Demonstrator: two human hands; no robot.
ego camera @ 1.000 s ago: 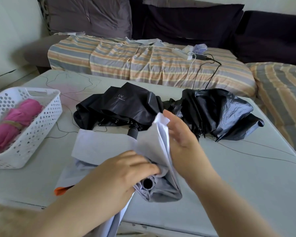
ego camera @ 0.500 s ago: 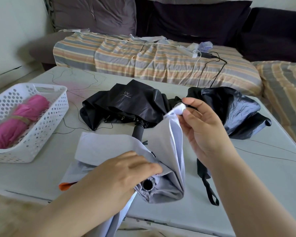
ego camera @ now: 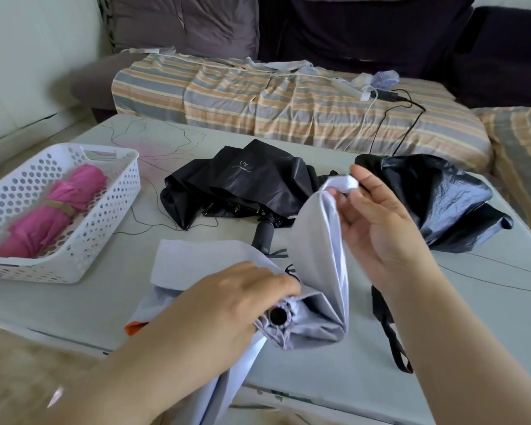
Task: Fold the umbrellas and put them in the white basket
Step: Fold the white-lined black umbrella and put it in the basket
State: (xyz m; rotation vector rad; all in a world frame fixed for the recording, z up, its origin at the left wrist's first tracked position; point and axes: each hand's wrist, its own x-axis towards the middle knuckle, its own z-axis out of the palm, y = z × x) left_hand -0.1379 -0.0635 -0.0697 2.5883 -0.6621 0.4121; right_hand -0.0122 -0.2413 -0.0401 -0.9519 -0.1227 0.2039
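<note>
White basket (ego camera: 117, 191): It sits at the left of the frame on the table (ego camera: 442, 348). A pink umbrella (ego camera: 49, 210) lies inside it, rolled up tight with a band around it. That one looks done.

Left hand (ego camera: 227, 305): It is low in the middle of the frame. Its fingers are wrapped around the pale grey umbrella (ego camera: 316, 250) near the round end of the stick, and they hold it down on the table.

Black umbrella with letters (ego camera: 242, 185): It lies in the middle of the frame, behind the grey one. It is loose and floppy, not folded yet.

Right hand (ego camera: 377, 228): It is right of the middle, higher than the left hand and apart from it. Its fingertips pinch the tip of one flap of the grey cloth and hold it up.

Shiny black umbrella (ego camera: 436, 197): It lies at the right, behind the right hand, all crumpled and not folded yet.

Step now: I think the person is smoothing the grey flaps one by one.

Next move: Probably lay this flap flat around the stick, do the other flaps, then roll it tight and put it in the basket. The cloth is soft and slippery, so the left hand must hold on well.
</note>
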